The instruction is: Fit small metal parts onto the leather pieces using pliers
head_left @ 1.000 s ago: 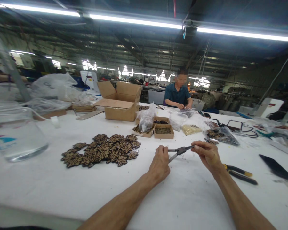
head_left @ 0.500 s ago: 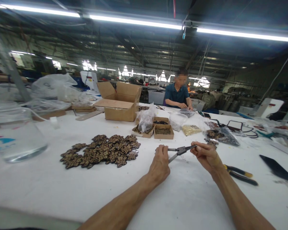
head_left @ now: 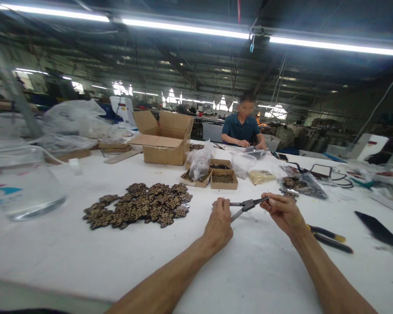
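My left hand grips the handles of slim grey pliers, whose jaws point right. My right hand is pinched at the jaw tips around something too small to make out. Both hands hover just above the white table. A spread of brown spotted flat pieces lies to the left of my hands.
Black-and-yellow pliers lie right of my wrist, a dark flat object further right. Small cardboard trays and plastic bags of parts sit behind my hands, an open carton beyond. A clear jar stands left. A person in a dark shirt works opposite.
My right hand shifted slightly at the plier tips; otherwise nothing has visibly moved.
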A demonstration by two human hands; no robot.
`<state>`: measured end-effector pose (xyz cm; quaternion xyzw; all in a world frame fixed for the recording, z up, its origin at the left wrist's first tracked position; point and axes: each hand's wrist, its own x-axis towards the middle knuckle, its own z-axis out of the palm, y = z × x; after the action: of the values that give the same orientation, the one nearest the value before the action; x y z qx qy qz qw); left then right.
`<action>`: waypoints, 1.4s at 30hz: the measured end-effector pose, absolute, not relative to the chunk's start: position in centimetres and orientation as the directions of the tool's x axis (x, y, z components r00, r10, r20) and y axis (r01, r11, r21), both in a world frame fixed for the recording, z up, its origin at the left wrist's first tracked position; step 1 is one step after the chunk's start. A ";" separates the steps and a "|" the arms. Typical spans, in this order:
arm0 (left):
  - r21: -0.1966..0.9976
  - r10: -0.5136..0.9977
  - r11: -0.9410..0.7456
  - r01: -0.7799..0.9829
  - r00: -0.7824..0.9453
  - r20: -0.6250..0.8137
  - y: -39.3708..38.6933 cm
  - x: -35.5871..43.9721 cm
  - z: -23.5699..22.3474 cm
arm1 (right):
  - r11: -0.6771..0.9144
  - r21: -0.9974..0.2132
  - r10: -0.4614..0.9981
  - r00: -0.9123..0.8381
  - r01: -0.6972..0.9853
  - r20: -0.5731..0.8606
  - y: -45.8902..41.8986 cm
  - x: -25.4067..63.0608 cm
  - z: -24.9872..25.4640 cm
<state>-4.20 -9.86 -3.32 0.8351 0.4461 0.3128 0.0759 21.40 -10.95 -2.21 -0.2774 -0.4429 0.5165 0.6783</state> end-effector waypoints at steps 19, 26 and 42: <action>0.222 0.764 -0.557 0.800 0.390 0.514 -9.4 -4.3 -2.9 | 0.384 -0.863 0.903 0.059 0.329 0.425 -12.6 22.9 0.4; 0.224 0.788 -0.527 0.820 0.373 0.490 -9.4 -4.2 -3.1 | 0.321 -0.917 0.929 0.111 0.238 0.354 -11.8 22.7 -0.8; 0.181 0.877 -0.435 0.882 0.369 0.308 -9.8 -3.6 -3.0 | 0.233 -0.972 0.966 0.106 0.025 0.235 -11.0 22.6 -2.0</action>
<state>-3.64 -9.84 -2.97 0.8273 0.5317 0.1814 -0.0072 22.56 -10.97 -1.99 -0.4670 -0.5306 0.4065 0.5789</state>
